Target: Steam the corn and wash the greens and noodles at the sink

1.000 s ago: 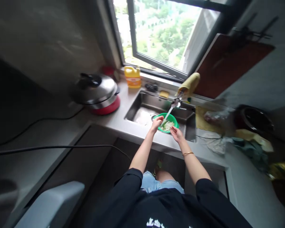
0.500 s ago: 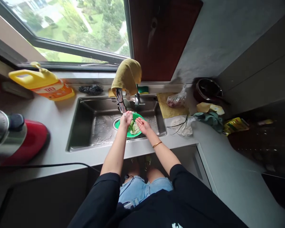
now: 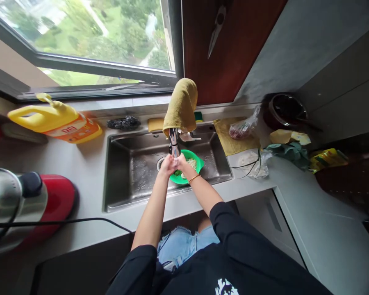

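Note:
My left hand (image 3: 168,165) and my right hand (image 3: 181,162) are brought together right under the spout of a chrome faucet (image 3: 174,144). Their fingers overlap and blur into each other, so I cannot make out whether they are spread or closed. No object shows between them. A yellow-brown cloth (image 3: 183,104) is draped over the faucet. Below and partly behind my right hand, a green plastic basin (image 3: 200,162) sits in the steel sink (image 3: 119,172). Inside it lie pale, thin strands of vegetable (image 3: 191,163) and some green pieces; my hands and forearm cover part of them.
At left stand a yellow jug (image 3: 57,121) and a red and steel appliance (image 3: 57,200) with a black cord. A black scourer (image 3: 123,122) lies behind the sink. To the right are bagged food (image 3: 241,130), another plastic bag (image 3: 255,164) and a dark pot (image 3: 285,110).
My hands were apart with open palms above the basin; now they meet under the faucet. The camera view has shifted, so the sink sits farther right and lower.

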Motion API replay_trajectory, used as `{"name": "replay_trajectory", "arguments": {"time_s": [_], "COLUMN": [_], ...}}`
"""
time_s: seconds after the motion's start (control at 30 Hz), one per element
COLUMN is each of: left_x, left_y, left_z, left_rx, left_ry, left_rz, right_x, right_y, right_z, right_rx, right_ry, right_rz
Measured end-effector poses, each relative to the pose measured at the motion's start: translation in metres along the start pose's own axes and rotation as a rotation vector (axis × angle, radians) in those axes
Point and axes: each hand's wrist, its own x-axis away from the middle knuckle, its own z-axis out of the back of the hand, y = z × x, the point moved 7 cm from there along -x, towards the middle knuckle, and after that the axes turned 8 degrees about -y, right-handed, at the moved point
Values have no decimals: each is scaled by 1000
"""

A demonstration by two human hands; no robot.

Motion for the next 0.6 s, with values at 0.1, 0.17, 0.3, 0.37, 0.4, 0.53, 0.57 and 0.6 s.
{"name": "replay_trajectory", "arguments": {"time_s": [0.1, 0.17, 0.3, 0.37, 0.4, 0.53, 0.57, 0.6], "left_x": [-2, 0, 0, -4, -7, -14, -14, -14], "left_y": [-18, -26, -28, -27, -28, -34, -36, -37], "left_z": [-3, -3, 10, 17, 19, 18, 16, 14], "left_rx": [-178, -244, -311, -312, -309, -281, -270, -254], "left_ry": [42, 44, 115, 168, 193, 239, 232, 223], "left_rz": [58, 73, 70, 52, 40, 3, -2, -8], "right_x": [7, 23, 98, 141, 158, 176, 174, 174], "right_y": [2, -10, -68, -85, -87, -72, -71, -72], "right_z": [38, 88, 254, 337, 372, 447, 452, 454], "right_rx": [196, 316, 832, 1047, 1089, 1078, 1078, 1082], "right_ry": [174, 284, 813, 1081, 1171, 1116, 1086, 1063], "right_rz": [-80, -109, -73, -238, -359, -682, -695, -693]}}
